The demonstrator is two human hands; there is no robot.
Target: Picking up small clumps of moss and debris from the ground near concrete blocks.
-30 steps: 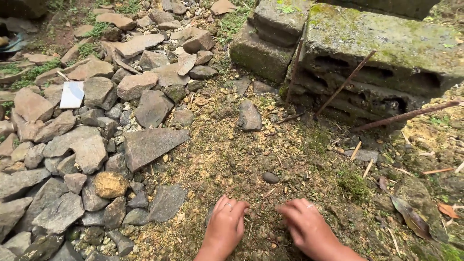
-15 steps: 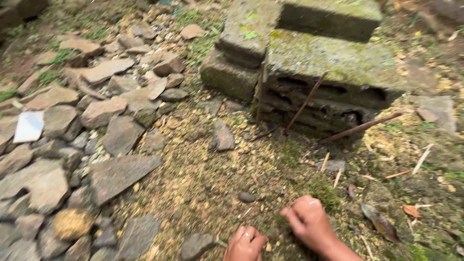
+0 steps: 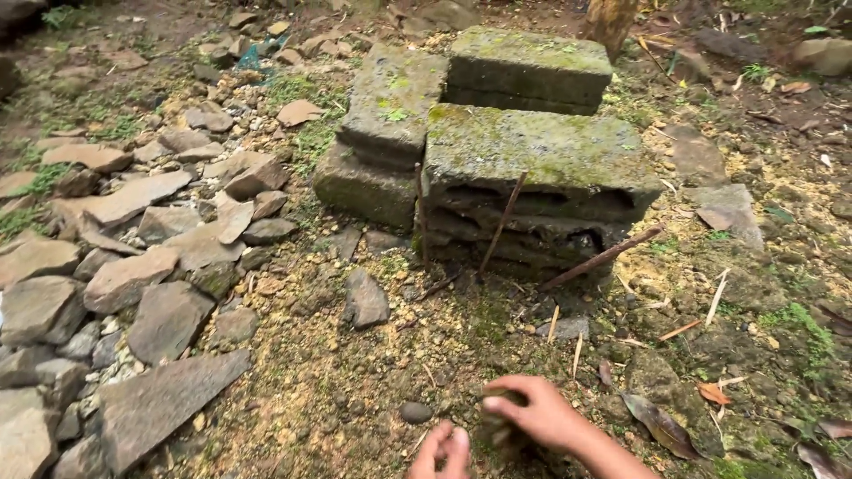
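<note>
My right hand [image 3: 537, 413] reaches in from the bottom right, its fingers curled around a small dark mossy lump [image 3: 497, 427] on the dirt. Only the fingertips of my left hand [image 3: 441, 451] show at the bottom edge, held close together just left of that lump; the rest of the hand is cut off. A small round dark pebble [image 3: 414, 412] lies on the ground just above my left hand. Further up, a flat grey stone [image 3: 365, 299] rests alone on the gravelly soil.
Moss-covered concrete blocks [image 3: 532, 155] are stacked ahead, with thin rusty rods [image 3: 502, 222] leaning against their front. A heap of flat grey and brown rocks [image 3: 133, 266] fills the left side. Dry leaves [image 3: 661, 424] and twigs litter the mossy ground at right.
The view has tilted up and swung left, so the blocks now sit mid-frame. Both hands have come closer together, and my right hand has closed on the mossy lump.
</note>
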